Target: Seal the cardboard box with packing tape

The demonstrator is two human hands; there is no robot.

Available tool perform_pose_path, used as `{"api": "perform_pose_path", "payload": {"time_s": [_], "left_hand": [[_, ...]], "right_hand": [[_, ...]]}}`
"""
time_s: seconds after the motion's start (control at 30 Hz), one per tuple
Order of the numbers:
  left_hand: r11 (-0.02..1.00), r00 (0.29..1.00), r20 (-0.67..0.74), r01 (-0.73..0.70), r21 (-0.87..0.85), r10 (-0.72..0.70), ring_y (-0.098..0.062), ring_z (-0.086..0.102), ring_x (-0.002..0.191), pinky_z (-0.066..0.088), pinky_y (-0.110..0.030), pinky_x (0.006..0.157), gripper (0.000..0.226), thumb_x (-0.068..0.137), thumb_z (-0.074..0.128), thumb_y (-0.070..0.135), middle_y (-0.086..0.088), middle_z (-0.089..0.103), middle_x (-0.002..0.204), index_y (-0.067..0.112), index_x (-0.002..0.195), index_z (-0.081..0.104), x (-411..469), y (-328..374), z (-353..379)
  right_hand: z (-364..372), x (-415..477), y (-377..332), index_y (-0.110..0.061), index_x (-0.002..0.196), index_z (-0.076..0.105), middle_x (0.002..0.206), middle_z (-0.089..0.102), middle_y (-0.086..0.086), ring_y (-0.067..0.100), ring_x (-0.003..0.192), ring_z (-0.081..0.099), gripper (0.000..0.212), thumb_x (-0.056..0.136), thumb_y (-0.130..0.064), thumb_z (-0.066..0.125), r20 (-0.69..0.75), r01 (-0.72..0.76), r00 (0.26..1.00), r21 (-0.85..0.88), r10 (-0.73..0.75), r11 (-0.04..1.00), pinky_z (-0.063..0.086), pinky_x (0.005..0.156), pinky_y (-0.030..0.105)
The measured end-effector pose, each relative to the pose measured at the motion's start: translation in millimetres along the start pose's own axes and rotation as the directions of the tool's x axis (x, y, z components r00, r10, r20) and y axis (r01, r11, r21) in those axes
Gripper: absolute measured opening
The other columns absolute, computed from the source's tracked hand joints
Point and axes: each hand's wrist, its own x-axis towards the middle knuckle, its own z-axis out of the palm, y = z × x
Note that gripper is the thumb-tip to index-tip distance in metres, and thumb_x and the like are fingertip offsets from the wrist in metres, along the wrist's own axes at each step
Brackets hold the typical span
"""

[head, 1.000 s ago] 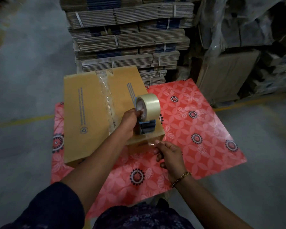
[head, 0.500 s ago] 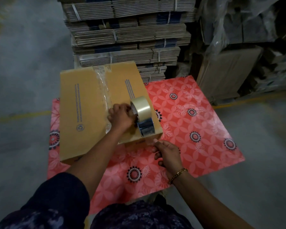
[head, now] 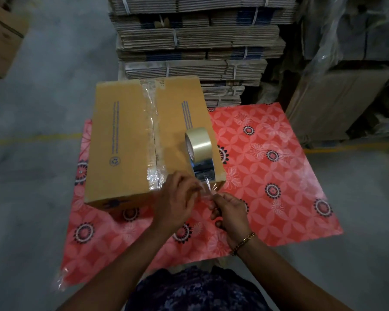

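A closed brown cardboard box [head: 124, 140] lies on a red flowered table cover [head: 267, 176]. Clear tape [head: 152, 131] runs along its centre seam from the far edge to the near edge. A tape dispenser with a clear roll [head: 199, 143] rests on the box's right flap near the front corner. My left hand [head: 177, 198] and my right hand [head: 229, 212] meet just in front of that corner, both pinching the loose end of clear tape [head: 206, 187] that comes off the dispenser.
Bundled stacks of flat cardboard [head: 200, 41] rise right behind the table. Plastic-wrapped cartons [head: 346, 75] stand at the right. Another brown box [head: 2, 39] sits on the grey floor at the far left.
My left hand has let go of the dispenser, which now sits on the box. That hand moved to the near corner and joined my right hand on the loose tape end.
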Motion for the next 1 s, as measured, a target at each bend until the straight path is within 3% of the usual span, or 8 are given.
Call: {"api": "perform_pose_path", "payload": {"time_s": [0.1,0.23,0.47,0.57,0.67,0.73,0.83,1.0], "left_hand": [[1.0,1.0,-0.01,-0.013,0.008,0.013,-0.02,0.054,0.104,0.05,-0.036,0.083,0.025,0.083,0.071,0.013,-0.002,0.055,0.111,0.017,0.108,0.067,-6.4,8.4,6.8],[0.999,0.999,-0.05,0.0,0.036,0.002,-0.018,0.053,0.097,0.047,-0.035,0.078,0.015,0.085,0.071,0.009,-0.003,0.058,0.102,0.016,0.098,0.07,-7.9,18.6,8.9],[0.991,0.986,-0.098,0.133,-0.026,-0.135,-0.017,0.055,0.096,0.047,-0.034,0.079,0.007,0.087,0.066,0.013,0.003,0.055,0.098,0.016,0.091,0.07,-1.5,34.7,9.6],[0.985,0.983,-0.082,0.162,-0.063,-0.167,-0.013,0.055,0.092,0.048,-0.033,0.076,0.004,0.088,0.068,0.013,0.006,0.054,0.097,0.016,0.09,0.069,-5.6,34.8,13.6],[0.976,0.979,-0.063,0.185,-0.115,-0.193,-0.01,0.058,0.091,0.051,-0.033,0.077,0.004,0.09,0.069,0.015,0.005,0.055,0.099,0.016,0.093,0.069,-10.8,30.6,14.1],[0.966,0.977,-0.05,0.198,-0.164,-0.208,-0.009,0.06,0.092,0.053,-0.035,0.078,0.003,0.09,0.07,0.017,0.005,0.056,0.1,0.016,0.093,0.069,-12.2,27.2,12.4],[0.965,0.981,-0.033,0.184,-0.187,-0.194,-0.007,0.061,0.09,0.055,-0.036,0.075,0.003,0.09,0.07,0.018,0.008,0.055,0.1,0.018,0.093,0.069,-9.8,24.2,9.8],[0.965,0.987,0.008,0.158,-0.21,-0.16,-0.007,0.062,0.092,0.055,-0.039,0.077,0.006,0.09,0.065,0.022,0.008,0.057,0.1,0.02,0.095,0.068,-7.4,23.5,9.0]], "right_hand": [[-2.7,0.9,-0.5,-0.01,0.081,0.067,0.063,0.06,0.003,0.012,0.045,0.049,0.017,0.094,-0.02,0.063,0.043,-0.017,0.999,-0.001,0.017,1.0,0.032,0.041,0.021],[-8.7,5.0,-5.8,-0.015,0.075,0.066,0.062,0.058,0.002,0.012,0.045,0.049,0.025,0.093,-0.032,0.067,0.125,-0.01,0.992,-0.029,0.014,1.0,0.033,0.041,0.021],[-33.0,17.5,-11.3,-0.012,0.097,0.072,0.068,0.064,-0.002,0.013,0.054,0.056,0.059,0.081,-0.068,0.061,0.372,-0.07,0.918,-0.186,0.136,0.98,0.038,0.048,0.023],[-54.1,27.6,-9.0,-0.015,0.104,0.068,0.079,0.069,0.004,0.016,0.06,0.062,0.066,0.073,-0.073,0.067,0.445,0.088,0.893,-0.319,0.067,0.944,0.045,0.052,0.029],[-79.6,39.6,-1.4,-0.028,0.105,0.064,0.085,0.069,0.0,0.013,0.068,0.065,0.039,0.078,-0.054,0.074,0.466,0.459,0.854,-0.462,-0.232,0.759,0.052,0.062,0.036],[-87.2,46.8,1.7,-0.031,0.112,0.057,0.086,0.067,-0.008,0.011,0.066,0.063,0.031,0.085,-0.036,0.073,0.471,0.603,0.793,-0.52,-0.386,0.605,0.053,0.061,0.037],[-79.9,50.6,-3.9,-0.035,0.121,0.051,0.092,0.065,-0.013,0.01,0.068,0.062,0.038,0.089,-0.025,0.069,0.515,0.717,0.697,-0.533,-0.499,0.45,0.053,0.058,0.036],[-61.1,53.9,-15.6,-0.036,0.113,0.055,0.098,0.062,-0.011,0.008,0.074,0.061,0.033,0.089,-0.018,0.067,0.564,0.787,0.607,-0.523,-0.559,0.327,0.054,0.061,0.034]]}}
